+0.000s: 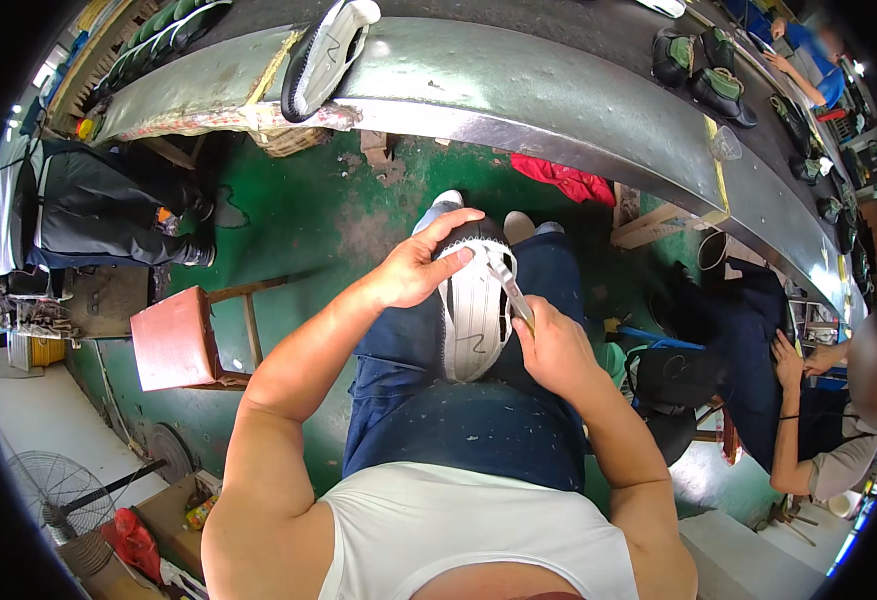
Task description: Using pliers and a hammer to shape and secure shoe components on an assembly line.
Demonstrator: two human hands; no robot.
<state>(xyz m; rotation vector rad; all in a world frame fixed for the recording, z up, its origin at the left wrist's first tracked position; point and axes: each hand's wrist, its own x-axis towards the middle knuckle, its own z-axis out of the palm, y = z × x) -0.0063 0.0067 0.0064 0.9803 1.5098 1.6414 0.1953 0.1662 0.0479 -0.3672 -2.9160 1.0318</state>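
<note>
A shoe upper with a white underside and a dark toe lies bottom up over my lap, its toe end pointing away from me. My left hand grips it by the toe, thumb pressed on the white underside and fingers wrapped round the dark side. In my right hand is a slim metal hand tool, its tip touching the shoe's right edge close to the toe. The fist hides most of its handle, so I cannot tell its exact kind. A dark pen-like squiggle marks the heel end.
A long metal-edged bench curves across ahead, with another shoe leaning over its edge and dark shoes at right. To the left are a reddish stool and a fan. A co-worker sits at right.
</note>
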